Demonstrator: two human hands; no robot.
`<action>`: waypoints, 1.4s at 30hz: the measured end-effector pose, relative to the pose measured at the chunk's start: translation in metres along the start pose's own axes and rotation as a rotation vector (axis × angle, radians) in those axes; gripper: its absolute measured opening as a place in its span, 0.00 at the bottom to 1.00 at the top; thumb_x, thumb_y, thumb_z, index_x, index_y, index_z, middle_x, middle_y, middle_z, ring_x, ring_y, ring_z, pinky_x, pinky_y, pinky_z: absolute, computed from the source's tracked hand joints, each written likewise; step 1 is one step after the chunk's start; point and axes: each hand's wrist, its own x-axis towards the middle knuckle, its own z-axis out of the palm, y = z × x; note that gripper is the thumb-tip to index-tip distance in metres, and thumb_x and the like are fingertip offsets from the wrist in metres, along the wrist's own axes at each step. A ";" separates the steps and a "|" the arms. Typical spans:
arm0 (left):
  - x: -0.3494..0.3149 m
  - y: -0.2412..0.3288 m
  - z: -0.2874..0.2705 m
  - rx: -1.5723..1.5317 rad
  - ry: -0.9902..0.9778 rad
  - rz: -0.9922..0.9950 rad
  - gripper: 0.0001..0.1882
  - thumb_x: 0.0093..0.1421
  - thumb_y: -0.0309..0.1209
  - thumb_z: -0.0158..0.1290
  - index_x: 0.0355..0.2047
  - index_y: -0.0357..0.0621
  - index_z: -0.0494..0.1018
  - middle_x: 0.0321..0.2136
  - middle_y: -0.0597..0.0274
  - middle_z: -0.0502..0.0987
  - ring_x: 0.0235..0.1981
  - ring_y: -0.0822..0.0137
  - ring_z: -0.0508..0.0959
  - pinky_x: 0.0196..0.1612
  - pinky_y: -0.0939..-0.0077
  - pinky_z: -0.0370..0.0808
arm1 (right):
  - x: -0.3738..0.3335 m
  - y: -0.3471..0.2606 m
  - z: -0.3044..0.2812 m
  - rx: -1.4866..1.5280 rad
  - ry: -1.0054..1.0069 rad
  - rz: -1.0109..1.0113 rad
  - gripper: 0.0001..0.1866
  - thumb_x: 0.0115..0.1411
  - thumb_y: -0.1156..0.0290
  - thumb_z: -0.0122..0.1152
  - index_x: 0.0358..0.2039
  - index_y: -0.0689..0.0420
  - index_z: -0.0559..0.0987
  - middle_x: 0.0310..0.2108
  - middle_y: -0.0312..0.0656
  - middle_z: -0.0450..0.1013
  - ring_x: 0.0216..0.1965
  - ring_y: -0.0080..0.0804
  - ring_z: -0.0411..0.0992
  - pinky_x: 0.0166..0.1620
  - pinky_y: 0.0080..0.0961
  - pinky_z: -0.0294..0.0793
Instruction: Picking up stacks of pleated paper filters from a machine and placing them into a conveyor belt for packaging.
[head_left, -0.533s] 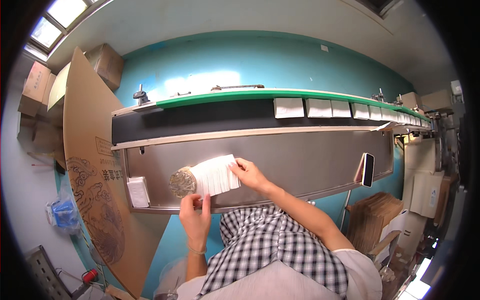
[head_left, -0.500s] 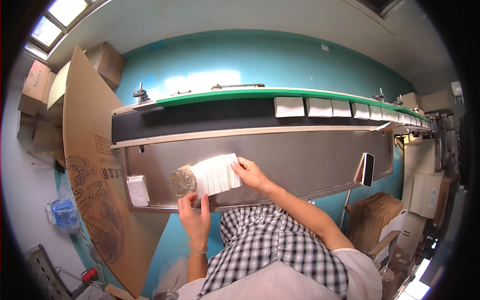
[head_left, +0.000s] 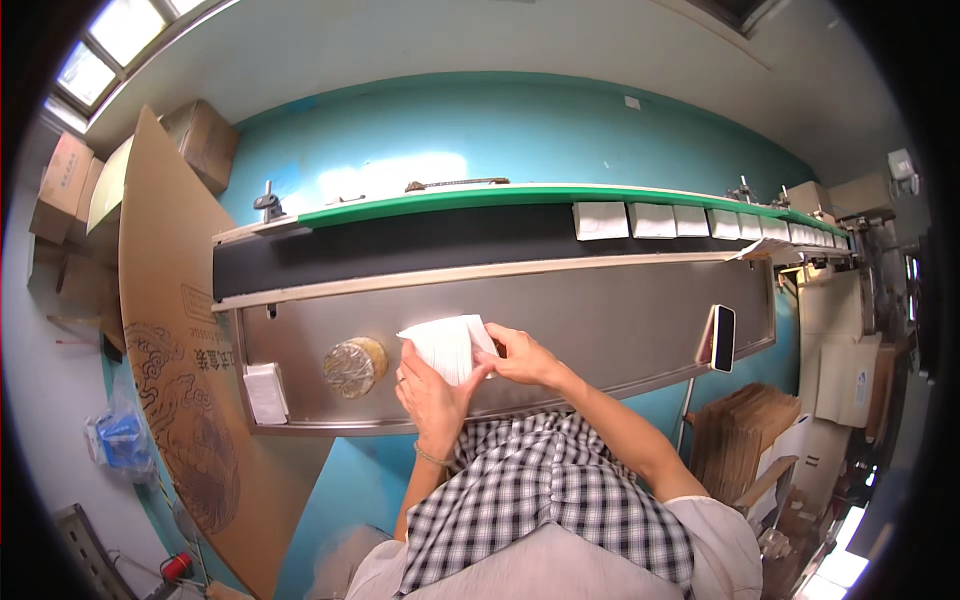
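A stack of folded white paper tissues (head_left: 445, 347) is squeezed between my two hands over the grey metal table (head_left: 560, 320). My left hand (head_left: 432, 393) wraps round the stack's left and near side, with its thumb pointing right. My right hand (head_left: 523, 358) closes on the right end, its fingers partly hidden behind the paper. To the left of the stack, apart from both hands, a round roll-like object wrapped in clear plastic (head_left: 355, 367) sits on the table.
Behind the table runs a black conveyor belt (head_left: 400, 245) carrying a row of white tissue packs (head_left: 601, 221) toward the right. Another small tissue stack (head_left: 266, 393) lies at the table's left end. A phone (head_left: 723, 338) stands tilted at the right. A tall cardboard sheet (head_left: 180, 330) borders the left side.
The stack has shifted right, away from the round wrapped object, and looks shorter from side to side. My left hand has come up from below and taken hold. Packs on the belt moved right.
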 end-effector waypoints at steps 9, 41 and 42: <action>0.021 0.029 0.013 -0.166 -0.033 0.090 0.49 0.51 0.42 0.67 0.65 0.39 0.52 0.55 0.36 0.68 0.55 0.38 0.70 0.55 0.52 0.69 | 0.033 0.045 -0.059 0.839 0.555 0.158 0.18 0.67 0.57 0.59 0.44 0.62 0.74 0.37 0.45 0.78 0.35 0.31 0.78 0.38 0.25 0.78; 0.045 0.005 0.019 -0.498 -0.096 0.105 0.56 0.53 0.36 0.67 0.70 0.36 0.40 0.61 0.26 0.60 0.62 0.34 0.65 0.62 0.51 0.65 | 0.029 0.000 0.006 0.604 0.060 0.153 0.20 0.68 0.54 0.57 0.49 0.58 0.76 0.33 0.34 0.76 0.32 0.19 0.72 0.35 0.19 0.74; 0.045 0.001 0.019 -0.500 -0.099 0.115 0.58 0.51 0.37 0.68 0.70 0.36 0.40 0.61 0.26 0.60 0.62 0.35 0.65 0.62 0.52 0.65 | 0.029 0.001 -0.003 0.525 -0.063 0.215 0.21 0.67 0.54 0.57 0.51 0.58 0.75 0.33 0.34 0.76 0.31 0.19 0.72 0.34 0.19 0.74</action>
